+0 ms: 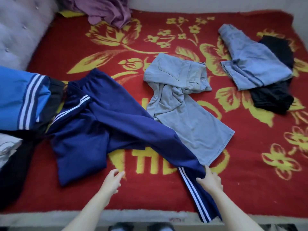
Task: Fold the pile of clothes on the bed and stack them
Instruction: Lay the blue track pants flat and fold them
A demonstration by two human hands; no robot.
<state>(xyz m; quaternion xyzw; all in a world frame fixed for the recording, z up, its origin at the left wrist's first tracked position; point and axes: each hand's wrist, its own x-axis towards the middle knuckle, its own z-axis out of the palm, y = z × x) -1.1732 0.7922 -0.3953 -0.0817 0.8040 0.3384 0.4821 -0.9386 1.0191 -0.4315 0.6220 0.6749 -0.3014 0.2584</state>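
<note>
Navy track pants lay spread near-left on the red floral blanket. The right hand gripped one striped leg near the bed's edge; the left hand hovered empty, fingers loosely apart.

Bare forearms, left hand and right hand; perhaps dark shoes below

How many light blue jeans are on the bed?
2. The crumpled light blue denim jeans lie centrally; the folded light blue denim jeans rest on a black garment far right. Others may hide in the clothes pile at left.
</note>
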